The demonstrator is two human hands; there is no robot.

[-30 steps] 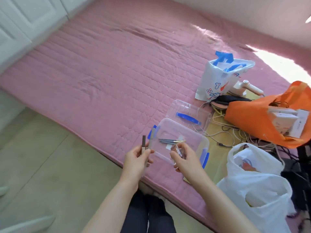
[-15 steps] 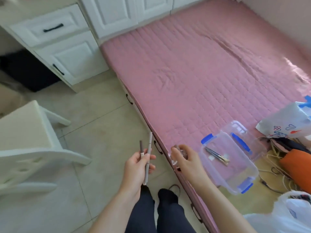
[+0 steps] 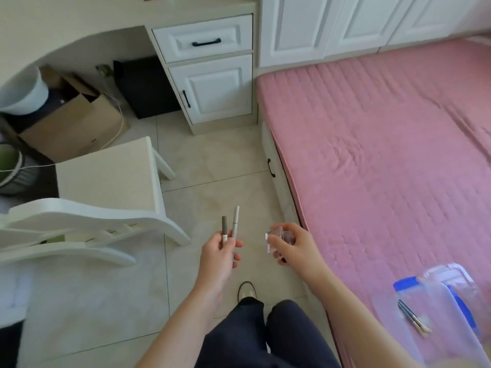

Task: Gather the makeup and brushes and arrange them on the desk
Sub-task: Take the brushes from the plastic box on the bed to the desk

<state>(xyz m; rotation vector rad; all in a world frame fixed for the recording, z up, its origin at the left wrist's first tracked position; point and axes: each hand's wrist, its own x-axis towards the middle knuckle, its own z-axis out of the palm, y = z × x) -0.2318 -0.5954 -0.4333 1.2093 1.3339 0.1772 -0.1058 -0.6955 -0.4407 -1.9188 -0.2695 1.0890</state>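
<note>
Left hand [image 3: 218, 257] pinched 2 slim makeup pencils [image 3: 230, 229] upright by their lower halves; right hand [image 3: 295, 248] cupped a small clear case [image 3: 277, 239], over the floor [image 3: 212, 160], well short of the desk [image 3: 79, 19]. All looked light, rigid, probably slippery.

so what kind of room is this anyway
Most likely a bedroom. A pink quilted mattress fills the right side. A white desk and a white chair stand to its left, and white cupboard doors run behind the mattress.
</note>
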